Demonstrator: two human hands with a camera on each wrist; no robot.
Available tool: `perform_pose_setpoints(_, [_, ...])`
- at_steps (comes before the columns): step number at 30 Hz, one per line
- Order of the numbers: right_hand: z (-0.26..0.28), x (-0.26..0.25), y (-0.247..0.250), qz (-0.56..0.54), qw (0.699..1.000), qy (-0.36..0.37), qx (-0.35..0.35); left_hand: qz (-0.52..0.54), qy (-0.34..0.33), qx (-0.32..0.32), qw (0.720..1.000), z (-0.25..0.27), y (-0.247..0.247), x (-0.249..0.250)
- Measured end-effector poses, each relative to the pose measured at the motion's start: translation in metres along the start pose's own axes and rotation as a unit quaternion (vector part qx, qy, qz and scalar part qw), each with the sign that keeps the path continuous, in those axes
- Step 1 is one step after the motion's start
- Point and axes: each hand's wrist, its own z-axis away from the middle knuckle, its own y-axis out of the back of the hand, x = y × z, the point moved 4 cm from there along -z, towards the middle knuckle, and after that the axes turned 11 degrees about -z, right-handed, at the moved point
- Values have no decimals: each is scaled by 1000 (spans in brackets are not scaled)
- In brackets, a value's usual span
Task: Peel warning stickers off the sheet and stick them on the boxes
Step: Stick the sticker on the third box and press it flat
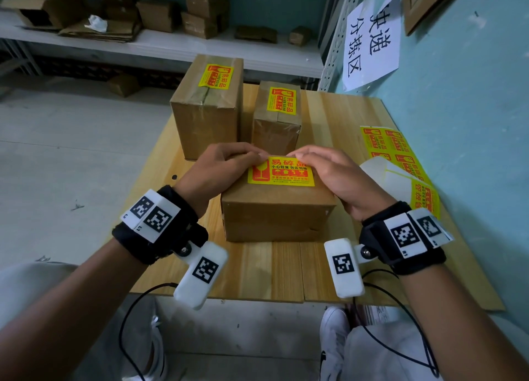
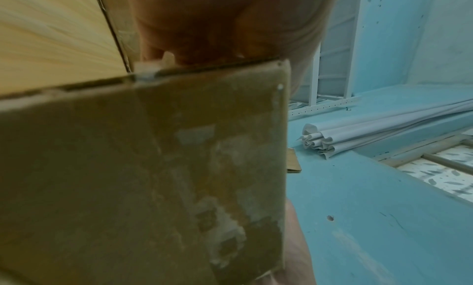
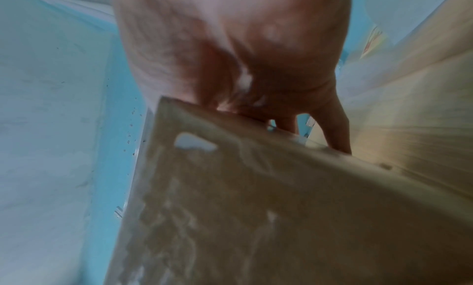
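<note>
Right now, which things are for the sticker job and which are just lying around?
For the job:
- near box with yellow sticker
- left hand and right hand, both on that sticker
- two stickered boxes
- sticker sheet

Just lying around:
- cardboard on the shelf
- paper sign

Parcel sorting room: shelf (image 1: 171,47) of cardboard boxes (image 1: 206,5), wall sign (image 1: 369,40).

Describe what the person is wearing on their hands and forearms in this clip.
Both hands are bare, with no gloves and no sleeves in view. The left hand and right hand each have a black fabric wrist strap carrying white blocks printed with black square codes. A white oblong camera unit hangs below each wrist, with a thin black cable trailing towards the body.
</note>
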Motion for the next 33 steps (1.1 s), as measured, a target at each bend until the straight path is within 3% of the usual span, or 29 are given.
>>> perform_pose_setpoints(9, [-1,0,0,2,1000,1,-21,-9,13,-2,1000,0,0,-1])
perform_pose_setpoints(15, [-1,1,3,2,999,9,-49,-18,-2,-43,999,2,2,1])
perform_pose_setpoints(27, [17,8,21,-22,999,40,-19,-38,-10,38,998,23,28,-1])
perform_pose_setpoints(33, [24,11,22,-41,998,53,5,-44,41,15,998,45,20,-12])
